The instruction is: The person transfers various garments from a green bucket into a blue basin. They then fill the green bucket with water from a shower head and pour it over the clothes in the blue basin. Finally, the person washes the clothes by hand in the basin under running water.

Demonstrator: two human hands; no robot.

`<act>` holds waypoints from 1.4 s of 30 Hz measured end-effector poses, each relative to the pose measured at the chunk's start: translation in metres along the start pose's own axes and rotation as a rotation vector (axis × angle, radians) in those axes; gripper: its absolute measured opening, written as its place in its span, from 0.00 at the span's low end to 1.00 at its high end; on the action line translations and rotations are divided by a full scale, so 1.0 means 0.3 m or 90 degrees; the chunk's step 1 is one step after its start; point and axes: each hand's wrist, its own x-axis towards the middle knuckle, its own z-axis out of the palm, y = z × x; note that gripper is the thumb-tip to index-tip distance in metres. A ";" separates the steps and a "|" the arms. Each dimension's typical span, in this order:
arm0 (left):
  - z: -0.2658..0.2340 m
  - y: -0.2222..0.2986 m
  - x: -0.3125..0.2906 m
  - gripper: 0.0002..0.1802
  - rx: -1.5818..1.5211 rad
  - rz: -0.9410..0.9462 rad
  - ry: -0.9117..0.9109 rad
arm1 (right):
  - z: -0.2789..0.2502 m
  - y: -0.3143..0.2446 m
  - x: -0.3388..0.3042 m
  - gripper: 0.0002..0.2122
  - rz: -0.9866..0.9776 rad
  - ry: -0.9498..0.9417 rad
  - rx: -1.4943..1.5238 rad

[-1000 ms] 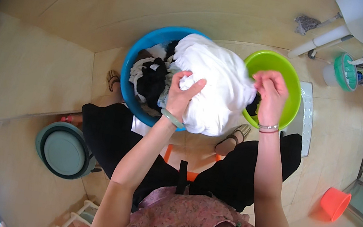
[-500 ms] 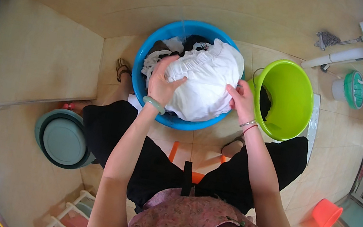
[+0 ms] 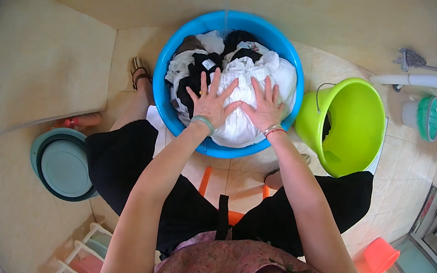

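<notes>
A blue basin (image 3: 162, 99) stands on the floor in front of me, heaped with black and white laundry. On top, toward the right, lies a white garment (image 3: 242, 131) with a gathered band. My left hand (image 3: 212, 101) presses on it with fingers spread, the fingertips reaching the dark cloth (image 3: 204, 63) beside it. Flat on the same white garment rests my right hand (image 3: 262, 106), its fingers also spread and its thumb close to the left one. At the back of the basin a thin stream of water (image 3: 226, 20) runs down onto the clothes.
Right of the basin a lime-green bucket (image 3: 355, 118) leans with something dark inside. Grey-green basins (image 3: 66, 168) are at my left, an orange-red bucket (image 3: 380, 257) at the lower right. A white pipe (image 3: 427, 82) and a small bin (image 3: 428, 118) are at the far right. Orange stool legs (image 3: 205, 180) show below me.
Both hands have gone from holding the white garment at its sides to lying spread on top of it. The garment is lower and more bunched, uncovering more dark cloth on its left.
</notes>
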 end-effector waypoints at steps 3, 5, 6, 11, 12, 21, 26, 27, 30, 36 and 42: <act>0.028 -0.018 0.019 0.35 -0.023 -0.024 -0.069 | 0.043 0.002 0.033 0.36 0.008 -0.033 0.002; 0.046 -0.032 0.024 0.36 -0.025 -0.033 -0.114 | 0.062 0.002 0.046 0.36 0.011 -0.062 -0.010; 0.054 -0.036 0.030 0.36 -0.028 -0.033 -0.120 | 0.072 0.010 0.057 0.36 0.002 -0.061 -0.004; 0.077 -0.018 0.024 0.38 -0.006 -0.030 -0.147 | 0.143 0.076 0.066 0.38 -0.042 -0.029 0.026; 0.083 -0.018 0.025 0.38 0.014 -0.030 -0.143 | 0.147 0.071 0.069 0.38 -0.039 -0.030 0.017; 0.032 0.027 0.042 0.39 0.014 -0.038 -0.143 | 0.047 0.113 0.067 0.34 -0.086 -0.024 0.010; -0.028 0.116 0.019 0.35 -0.011 -0.036 0.054 | -0.300 0.112 -0.012 0.15 -0.270 0.272 0.291; -0.050 0.177 0.041 0.33 -0.118 0.017 0.104 | -0.373 0.161 -0.031 0.12 -0.201 0.308 0.319; -0.102 0.333 0.105 0.22 -0.415 0.187 0.168 | -0.479 0.332 -0.032 0.06 -0.028 0.389 0.471; -0.083 0.712 0.157 0.19 -0.698 0.216 0.040 | -0.210 0.963 -0.015 0.24 0.335 0.099 0.208; -0.020 0.711 0.120 0.17 -0.694 0.125 -0.028 | -0.026 0.989 -0.063 0.32 0.456 0.010 0.161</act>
